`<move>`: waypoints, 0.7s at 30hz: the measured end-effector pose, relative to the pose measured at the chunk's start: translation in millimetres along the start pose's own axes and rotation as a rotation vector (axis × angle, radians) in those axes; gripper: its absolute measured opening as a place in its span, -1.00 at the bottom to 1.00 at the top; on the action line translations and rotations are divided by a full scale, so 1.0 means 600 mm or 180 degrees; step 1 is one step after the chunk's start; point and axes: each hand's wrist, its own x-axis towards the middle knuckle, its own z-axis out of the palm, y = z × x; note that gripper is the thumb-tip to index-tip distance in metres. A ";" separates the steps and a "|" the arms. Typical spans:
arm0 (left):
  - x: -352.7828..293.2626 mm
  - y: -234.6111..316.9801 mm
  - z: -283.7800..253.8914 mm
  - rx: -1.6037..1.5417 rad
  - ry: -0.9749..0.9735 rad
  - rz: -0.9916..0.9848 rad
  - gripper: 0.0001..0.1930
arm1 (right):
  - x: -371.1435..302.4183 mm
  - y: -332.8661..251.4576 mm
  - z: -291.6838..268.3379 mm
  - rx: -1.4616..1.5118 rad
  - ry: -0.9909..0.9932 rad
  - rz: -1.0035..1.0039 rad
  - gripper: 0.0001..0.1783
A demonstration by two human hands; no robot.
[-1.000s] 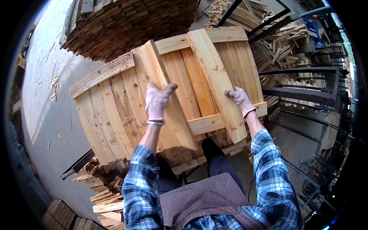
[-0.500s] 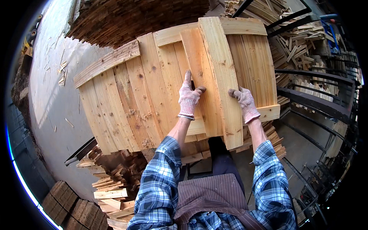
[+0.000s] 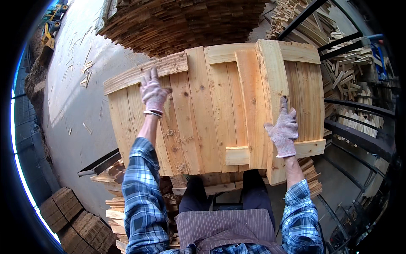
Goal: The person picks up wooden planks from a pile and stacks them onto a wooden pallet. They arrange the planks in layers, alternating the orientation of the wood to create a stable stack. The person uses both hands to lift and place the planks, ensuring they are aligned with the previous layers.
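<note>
A wooden panel of side-by-side boards (image 3: 196,114) spreads out in front of me. My gloved left hand (image 3: 154,93), fingers apart, is over its left part, just below a rough crosswise batten (image 3: 146,72); whether it touches the wood I cannot tell. On the right, a thick pale plank (image 3: 272,72) lies lengthwise across the panel, beside a thinner orange board (image 3: 248,84). My gloved right hand (image 3: 283,129) rests on the thick plank with fingers stretched out and thumb apart. A short batten (image 3: 237,155) shows at the panel's near edge.
A large stack of wood strips (image 3: 182,27) stands beyond the panel. Cut pieces (image 3: 116,211) lie heaped at the near left, beside brown bundles (image 3: 80,220). Black metal bars (image 3: 359,133) run along the right. Wood scraps (image 3: 86,74) litter the concrete floor at left.
My left hand has left the orange board and moved left over the panel. My right hand has gone from gripping the thick plank's edge to lying on top. The view has shifted.
</note>
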 end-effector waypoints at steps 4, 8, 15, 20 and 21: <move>0.115 -0.086 0.012 0.1296 0.0059 0.0365 -0.23 | 0.003 0.015 0.011 0.0351 0.0514 -0.0435 0.23; 0.143 -0.071 0.019 0.0494 -0.0028 0.0386 -0.29 | 0.009 0.038 0.032 0.0673 0.0623 -0.0487 0.21; 0.076 -0.055 -0.098 0.0363 -0.0517 0.0949 -0.24 | 0.010 0.024 0.020 0.0631 0.0403 -0.0308 0.16; 0.009 0.015 -0.172 -0.1720 -0.1230 0.0677 -0.30 | 0.010 0.015 -0.003 0.0371 0.0076 -0.0060 0.16; -0.018 0.049 -0.169 -0.2132 -0.1373 0.0357 -0.31 | 0.010 0.016 -0.005 0.0403 0.0095 -0.0102 0.16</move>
